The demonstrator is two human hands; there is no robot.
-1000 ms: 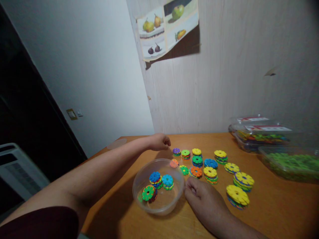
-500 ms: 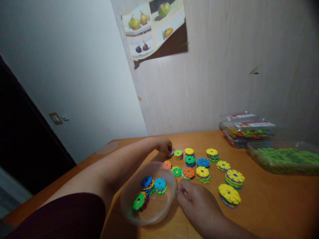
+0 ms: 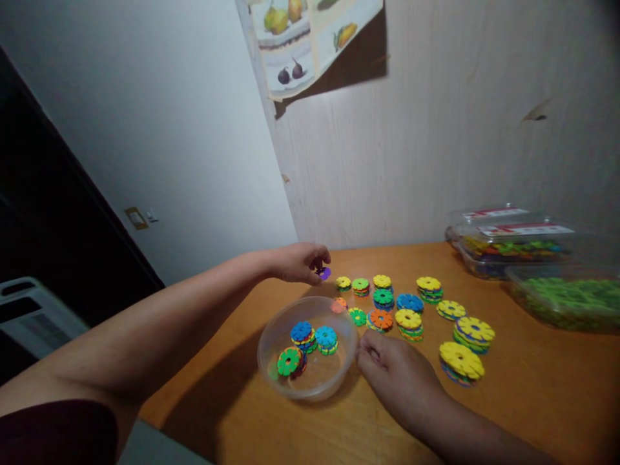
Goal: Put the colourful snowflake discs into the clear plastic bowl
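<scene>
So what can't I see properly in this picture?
Head view:
Painted-fruit paper poster: top cut off by the upper edge.
Purple flower-shaped plastic disc: partly hidden by the left hand.
White-and-red labels on the clear plastic boxes: print too small and blurred.
Right hand: curled, hiding its fingertips; grip on the round clear plastic bowl unclear.

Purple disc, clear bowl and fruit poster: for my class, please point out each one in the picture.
Purple disc (image 3: 325, 274): head view, on the part not covered by fingers.
Clear bowl (image 3: 321, 371): head view, on its bare bottom.
Fruit poster (image 3: 312, 45): head view, on the middle of its visible paper.
</scene>
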